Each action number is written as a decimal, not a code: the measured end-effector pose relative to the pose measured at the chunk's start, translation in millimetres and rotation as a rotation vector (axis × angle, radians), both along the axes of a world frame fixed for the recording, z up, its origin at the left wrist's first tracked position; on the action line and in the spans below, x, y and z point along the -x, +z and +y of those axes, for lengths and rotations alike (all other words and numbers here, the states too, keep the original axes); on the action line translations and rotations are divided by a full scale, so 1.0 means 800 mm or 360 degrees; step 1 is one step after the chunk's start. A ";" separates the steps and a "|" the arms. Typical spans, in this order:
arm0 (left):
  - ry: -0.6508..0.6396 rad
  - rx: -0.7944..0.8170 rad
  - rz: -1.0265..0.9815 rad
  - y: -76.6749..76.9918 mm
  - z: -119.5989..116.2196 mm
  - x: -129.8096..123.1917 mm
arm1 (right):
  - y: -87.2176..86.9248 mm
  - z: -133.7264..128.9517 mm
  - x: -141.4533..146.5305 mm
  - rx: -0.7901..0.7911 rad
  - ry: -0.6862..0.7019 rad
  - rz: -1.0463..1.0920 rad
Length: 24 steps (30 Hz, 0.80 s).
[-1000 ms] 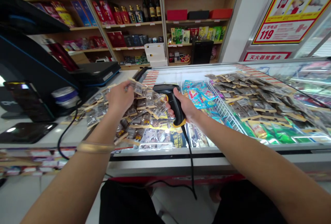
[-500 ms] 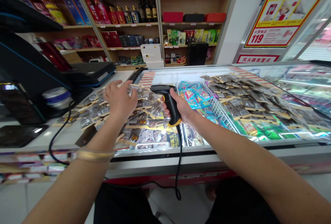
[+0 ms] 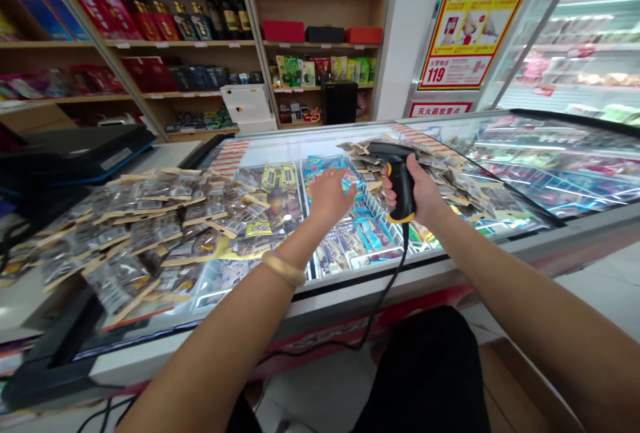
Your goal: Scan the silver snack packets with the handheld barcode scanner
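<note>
My right hand (image 3: 423, 189) is wrapped round the grip of a black and yellow barcode scanner (image 3: 400, 179), whose head points left. A black cable (image 3: 385, 293) hangs from the scanner's base. My left hand (image 3: 330, 196), with a gold bangle (image 3: 284, 268) on its wrist, hovers over the freezer's glass top with fingers apart and nothing seen in it. Left of it lies a large heap of clear-fronted snack packets (image 3: 165, 219). Another pile of similar packets (image 3: 450, 183) lies on the right, partly hidden behind the scanner and my right hand.
Beneath the glass, a chest freezer (image 3: 360, 279) holds coloured ice-cream packs in white wire baskets. A black device (image 3: 75, 153) stands on the counter at the left. Shelves (image 3: 320, 46) with boxes and bottles line the back, beside a fire-safety poster (image 3: 473, 19).
The view has turned right. My left hand has left the left heap and moved right, over the middle of the freezer. The scanner, still in my right hand, has shifted right to the other pile.
</note>
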<state>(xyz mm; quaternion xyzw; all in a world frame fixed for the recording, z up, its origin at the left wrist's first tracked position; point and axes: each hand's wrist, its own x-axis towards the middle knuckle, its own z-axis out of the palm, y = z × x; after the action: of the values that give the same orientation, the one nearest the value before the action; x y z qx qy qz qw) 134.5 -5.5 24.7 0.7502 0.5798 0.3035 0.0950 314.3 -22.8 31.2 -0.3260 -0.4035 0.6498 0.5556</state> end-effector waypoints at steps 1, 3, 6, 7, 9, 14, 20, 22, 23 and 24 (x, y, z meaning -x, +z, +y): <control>-0.0040 0.0033 0.0010 -0.001 0.003 -0.016 | 0.001 -0.003 -0.014 -0.0013 -0.0029 -0.0004; -0.0123 0.0093 0.0034 -0.005 0.007 -0.043 | 0.001 -0.011 -0.040 -0.0026 -0.0087 -0.0021; -0.0209 0.0187 0.0099 -0.014 0.009 -0.069 | -0.005 -0.031 -0.073 -0.0019 -0.0168 -0.0054; -0.0218 0.0215 0.0130 -0.018 0.009 -0.074 | -0.009 -0.038 -0.082 -0.0016 -0.0187 -0.0069; -0.0202 0.0256 0.0206 -0.025 0.008 -0.080 | -0.018 -0.052 -0.096 -0.0017 -0.0213 -0.0101; -0.0157 0.0319 0.0413 -0.030 0.007 -0.085 | -0.038 -0.069 -0.108 -0.0019 -0.0246 -0.0137; -0.0101 0.0459 0.0488 -0.021 0.011 -0.083 | -0.042 -0.068 -0.104 -0.0004 -0.0281 -0.0041; -0.0093 0.0479 0.0485 -0.017 0.013 -0.082 | -0.041 -0.067 -0.104 0.0002 -0.0284 -0.0027; -0.0087 0.0492 0.0474 -0.015 0.014 -0.082 | -0.041 -0.067 -0.104 0.0011 -0.0284 -0.0027; -0.0082 0.0507 0.0457 -0.013 0.016 -0.082 | -0.041 -0.068 -0.103 0.0023 -0.0284 -0.0029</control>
<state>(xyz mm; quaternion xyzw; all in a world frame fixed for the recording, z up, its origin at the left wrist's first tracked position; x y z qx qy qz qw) 200.4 7.0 14.3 0.7758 0.6086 0.0954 0.1367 397.1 -76.8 -1.2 -0.3704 -0.3733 0.5976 0.6052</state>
